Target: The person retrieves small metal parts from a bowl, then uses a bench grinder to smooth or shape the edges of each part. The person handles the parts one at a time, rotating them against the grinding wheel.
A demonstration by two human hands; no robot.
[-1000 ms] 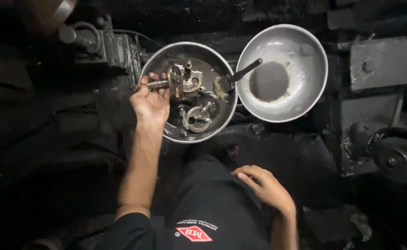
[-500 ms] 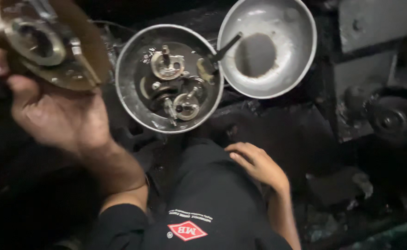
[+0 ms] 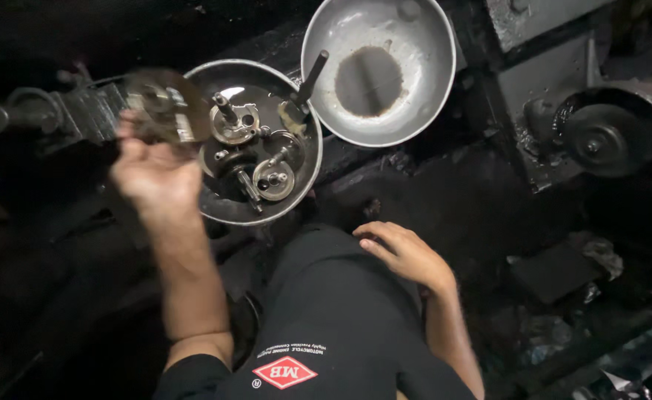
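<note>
My right hand (image 3: 407,255) rests flat on my dark-trousered knee (image 3: 341,311), fingers loosely spread and holding nothing. My left hand (image 3: 152,174) is raised ahead and to the left, fingers curled around the lower edge of a round, brass-coloured metal disc (image 3: 164,105); the disc is blurred, so its detail cannot be read. Just to the right of that hand sits a steel bowl (image 3: 307,181) containing greasy engine parts: one geared shaft piece (image 3: 233,122) toward its far side and another round piece with a spindle (image 3: 273,178) nearer me. Beyond the left hand, further left, a bench vise (image 3: 59,115) lies in shadow. Past the first bowl, touching its far right rim, is a second, shallower steel pan (image 3: 415,111) with a dark oily puddle at its centre; a dark rod (image 3: 310,78) leans across where the two meet. Well off to the right of my right hand stands a bench grinder wheel (image 3: 600,141).
</note>
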